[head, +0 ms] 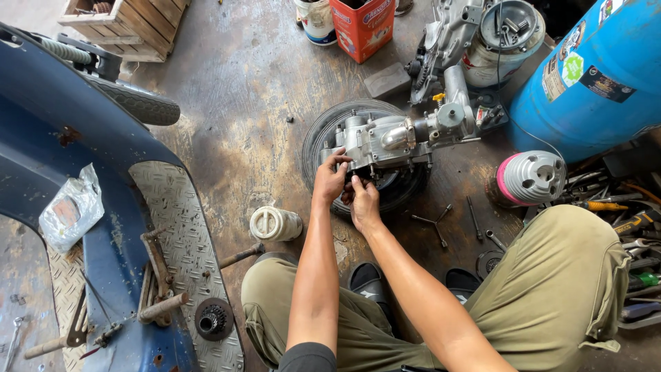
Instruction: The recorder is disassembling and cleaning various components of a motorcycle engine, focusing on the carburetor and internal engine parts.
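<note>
Blue scooter body [62, 138] along the left edge of the floor [241, 89], ribbed footboard [175, 227] facing up, a clear plastic bag [72, 207] lying on it. Blue cylinder tank [592, 76] at the far right corner. Khaki-trousered legs [551, 289] squatting at the near edge, dark sandals [372, 282] between the knees. Wooden crate [131, 21] at the far left corner; red can [361, 24] and white bucket [315, 19] at the far edge, middle. Black tyre [323, 131] flat on the floor at centre, grey scooter engine [392, 138] resting on top of it, a second engine casing [447, 34] just beyond. Finned cylinder with pink base [530, 178] on its side, right of the tyre, near the tank. Heap of hand tools [633, 227] along the right edge. White plastic jar [275, 224] on its side, left of the forearms. Three-armed wrench [432, 224] and loose spanners [482, 227] on the floor, right of the hands.

Left hand [330, 180] against the near-left side of the engine casing, fingers curled onto its edge, closed on the casing. Right hand [363, 203] just beside it, touching, fingertips pressed in under the casing's near edge; cannot tell whether pinching a small part there.
</note>
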